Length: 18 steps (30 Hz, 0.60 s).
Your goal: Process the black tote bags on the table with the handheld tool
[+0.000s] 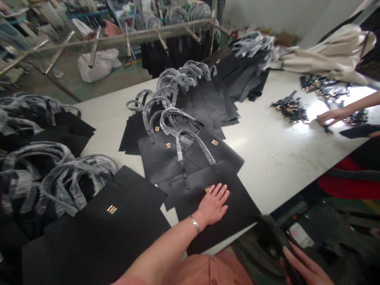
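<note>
My left hand (214, 204), a metal bracelet at its wrist, lies flat with fingers spread on a black bag panel (237, 198). Its fingertips partly cover a small gold fitting (207, 190). From the panel's far edge rises a plastic-wrapped handle (194, 136). At the lower right, my right hand (307, 265) is closed around a long black hand tool (274, 233), blurred and partly cut off, so its exact kind cannot be made out. That tool's far end is close to the panel's right corner.
More black bag panels (190, 99) with wrapped handles overlap behind, and others (89, 237) lie at left. A co-worker's hand (332, 115) touches small straps by a pile of metal-ended straps (291, 107). Beyond the white table (267, 158) stands a metal rack (118, 41).
</note>
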Motion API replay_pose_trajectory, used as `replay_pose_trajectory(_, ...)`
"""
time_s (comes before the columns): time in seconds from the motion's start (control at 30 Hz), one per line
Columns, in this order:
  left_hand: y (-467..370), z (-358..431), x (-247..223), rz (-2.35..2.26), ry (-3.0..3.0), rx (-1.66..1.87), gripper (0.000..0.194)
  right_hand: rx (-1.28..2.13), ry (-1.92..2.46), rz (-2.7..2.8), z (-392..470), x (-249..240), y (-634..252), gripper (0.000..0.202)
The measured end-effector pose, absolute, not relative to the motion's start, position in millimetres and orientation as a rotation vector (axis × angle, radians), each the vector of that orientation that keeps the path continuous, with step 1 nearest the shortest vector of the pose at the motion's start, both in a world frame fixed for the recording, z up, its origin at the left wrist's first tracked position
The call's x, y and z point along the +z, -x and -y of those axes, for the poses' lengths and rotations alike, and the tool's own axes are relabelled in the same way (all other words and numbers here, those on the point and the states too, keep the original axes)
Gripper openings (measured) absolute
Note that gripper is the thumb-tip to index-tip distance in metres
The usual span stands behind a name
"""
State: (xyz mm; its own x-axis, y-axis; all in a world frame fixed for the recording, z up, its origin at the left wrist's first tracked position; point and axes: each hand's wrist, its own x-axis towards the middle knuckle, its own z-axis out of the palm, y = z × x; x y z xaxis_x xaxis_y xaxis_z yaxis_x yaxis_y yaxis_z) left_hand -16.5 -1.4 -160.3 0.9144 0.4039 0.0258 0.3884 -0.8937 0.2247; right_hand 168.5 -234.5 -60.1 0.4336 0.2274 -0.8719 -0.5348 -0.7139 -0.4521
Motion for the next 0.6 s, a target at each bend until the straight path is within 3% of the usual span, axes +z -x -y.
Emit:
replay_pose_trajectory(0.3,12,1,-165,-0.811,-2.840,0.108,0.058,0.937,2.107,-0.114,211,-51,-181,0.090)
replay_pose_trajectory(0.43,5,8,-165,-0.918,-2.834,0.103,0.059,1.028,2.117,-0.169,237,-55,-184,0.095)
replay_pose_trajectory(0.6,-1,21,-158,-0.663,-2.880,0.051,0.060,1.229,1.998,-0.032,235,-74,-183,0.095)
